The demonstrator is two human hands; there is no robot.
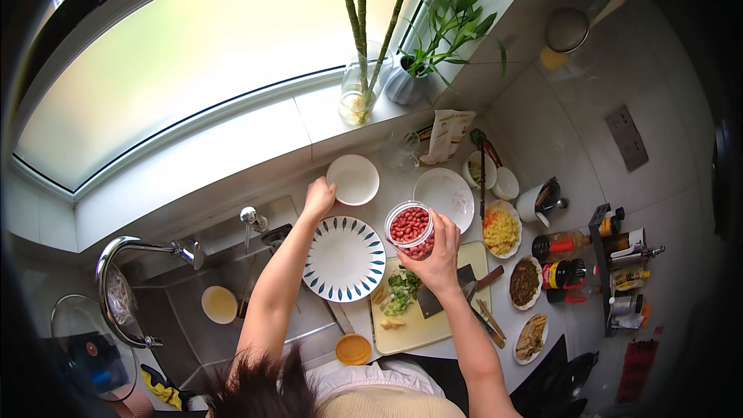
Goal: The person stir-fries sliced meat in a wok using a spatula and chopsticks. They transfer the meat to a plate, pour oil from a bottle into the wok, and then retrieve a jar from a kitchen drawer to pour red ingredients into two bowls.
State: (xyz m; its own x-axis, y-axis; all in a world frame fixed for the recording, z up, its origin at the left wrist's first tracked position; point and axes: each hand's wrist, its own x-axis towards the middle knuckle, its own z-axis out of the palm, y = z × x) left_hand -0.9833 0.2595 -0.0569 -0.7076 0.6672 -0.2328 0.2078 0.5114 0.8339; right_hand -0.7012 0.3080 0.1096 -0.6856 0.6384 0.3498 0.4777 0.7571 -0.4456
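My left hand (pixel 320 197) grips the rim of a white bowl (pixel 354 179) near the window-sill wall; the bowl has nothing in it. In my right hand (pixel 436 261) is a clear lidless jar (pixel 396 238), tilted so its mouth faces up toward me, full of what look like red-skinned peanuts (pixel 411 224). A white plate with blue leaf marks (pixel 345 259) lies between my forearms. Below the jar is a pale cutting board (pixel 418 339) with chopped greens (pixel 401 293), a piece of ginger (pixel 392 323) and a cleaver (pixel 429 302). An orange lid (pixel 353 349) rests at the counter's front edge.
Left is a steel sink (pixel 194 325) with a faucet (pixel 107 278) and a small bowl of yellowish liquid (pixel 219 304). A white plate (pixel 435 186) stands behind the jar. Rightward are diced vegetables (pixel 501 231), other filled dishes and a bottle rack (pixel 603 278). A glass vase (pixel 357 98) occupies the sill.
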